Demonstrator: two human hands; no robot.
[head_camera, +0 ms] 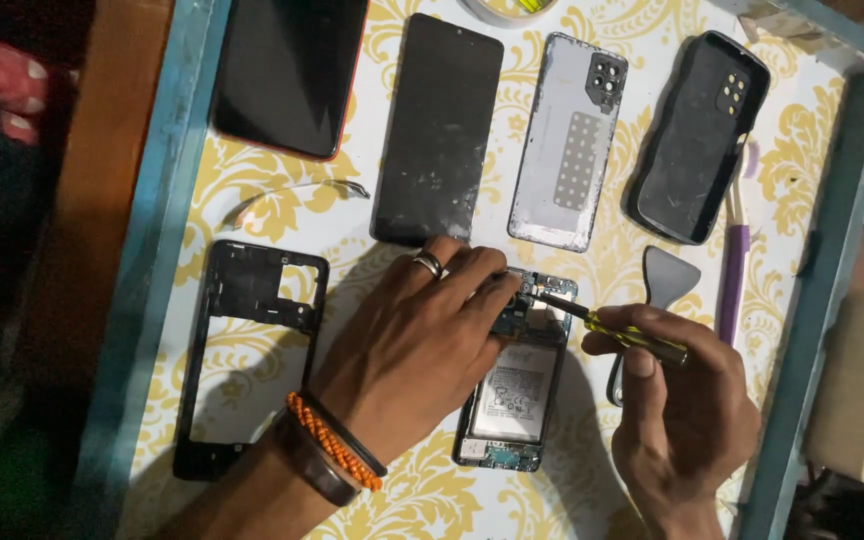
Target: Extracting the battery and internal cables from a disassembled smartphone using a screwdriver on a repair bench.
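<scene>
My left hand [422, 345] presses down on the opened phone [514, 390], fingertips at its upper end, and my right hand [682, 410] just beside it grips a screwdriver [617, 330], tip on the phone's top. Left of the phone lies an empty frame [252, 350]; beyond it, a dark screen panel [439, 130] and a back cover [569, 140] lie on the worktop [412, 500].

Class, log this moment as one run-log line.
left hand: steadies opened phone | right hand: screwdriver, tip at phone top

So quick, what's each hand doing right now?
Left hand: fingers pressed on the opened phone.
Right hand: closed around a screwdriver, tip at the phone.
</scene>
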